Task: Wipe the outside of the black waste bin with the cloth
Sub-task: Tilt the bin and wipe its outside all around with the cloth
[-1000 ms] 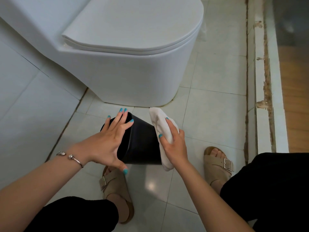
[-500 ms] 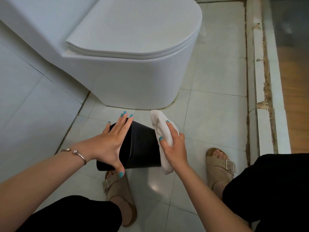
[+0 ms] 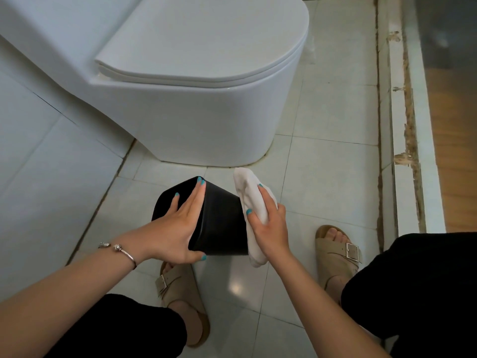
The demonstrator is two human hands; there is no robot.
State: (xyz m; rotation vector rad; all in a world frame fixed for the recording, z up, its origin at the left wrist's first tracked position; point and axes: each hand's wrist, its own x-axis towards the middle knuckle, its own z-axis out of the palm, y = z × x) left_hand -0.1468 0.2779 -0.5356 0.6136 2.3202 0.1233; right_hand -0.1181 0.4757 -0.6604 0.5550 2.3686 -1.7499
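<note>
Left hand (image 3: 175, 232): flat and spread over the open mouth end of the black waste bin (image 3: 222, 223), fingers reaching across the rim, thumb hooked under the lower edge. Palm contact, steadying rather than a closed grasp. Bracelet (image 3: 118, 250) on that wrist.

Right hand (image 3: 271, 228): curled round a white cloth (image 3: 251, 202), cloth pressed to the bin's base end, on the person's right. Cloth bunched; upper end sticks out above the fingers, lower end hangs below the bin's bottom edge.

Bin: tipped on its side, mouth to the left, base to the right, held between both hands. Whether it touches the floor or is lifted clear – cannot tell. Sits just in front of the toilet (image 3: 201, 99), lid shut, w/ a gap of tile between them.

Floor (image 3: 330, 177): pale tiles, glossy. Person crouching, knees in dark trousers at both lower corners, tan buckle sandals: left sandal (image 3: 180, 293) below the bin, right sandal (image 3: 335, 254) beside the right forearm. Worn threshold strip (image 3: 402, 125) along far right, wood floor beyond.
</note>
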